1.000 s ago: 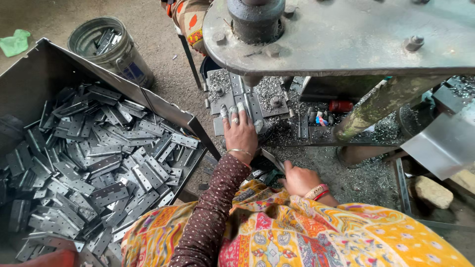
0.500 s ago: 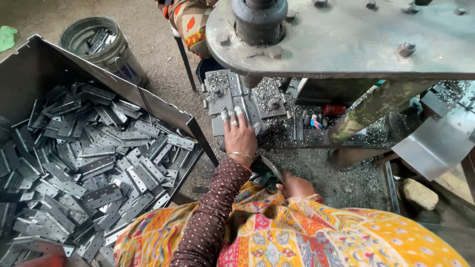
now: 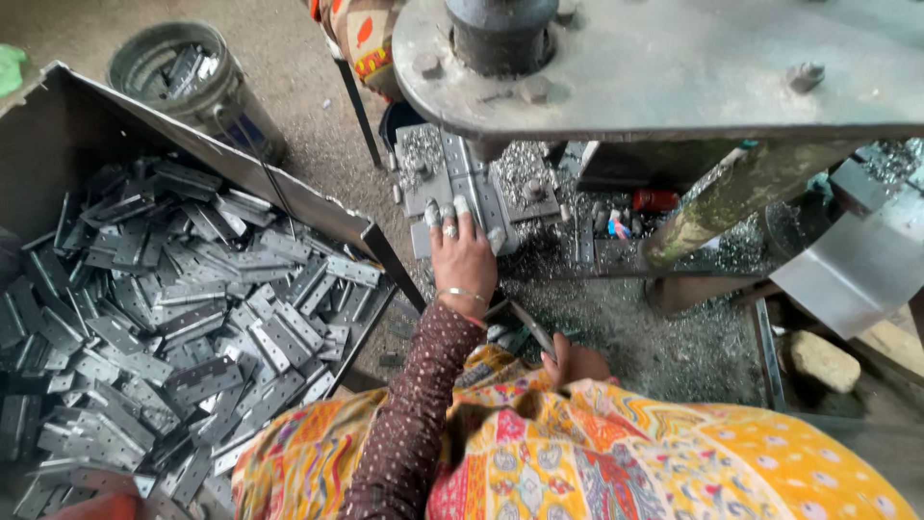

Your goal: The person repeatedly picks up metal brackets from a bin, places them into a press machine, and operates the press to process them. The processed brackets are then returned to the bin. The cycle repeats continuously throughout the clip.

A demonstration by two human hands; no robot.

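The left hand (image 3: 464,252) lies flat on a grey metal hinge plate (image 3: 460,183) that sits on the press bed under the round steel press head (image 3: 664,58), at about 12 o'clock from the body. Its fingers (image 3: 452,214) are spread and pressed down on the plate's near end, holding it in place without curling round it. The plate is thin stamped sheet with punched holes, rigid and flat. I judge it light for one hand, with sharp edges and possibly an oily skin, so it is best held by the flat faces or long edges, away from the corners.

The right hand (image 3: 574,364) rests low at 5 o'clock from the plate, against the orange patterned cloth. Whether its fingers hold anything I cannot tell.

Bright metal chips (image 3: 525,169) litter the bed around the plate. At 9 o'clock an open sheet-metal bin (image 3: 241,178) holds a loose heap of similar dull grey hinge plates (image 3: 192,318). A dented round bucket (image 3: 192,82) with a few more stands at 11 o'clock on the gritty floor (image 3: 308,87).
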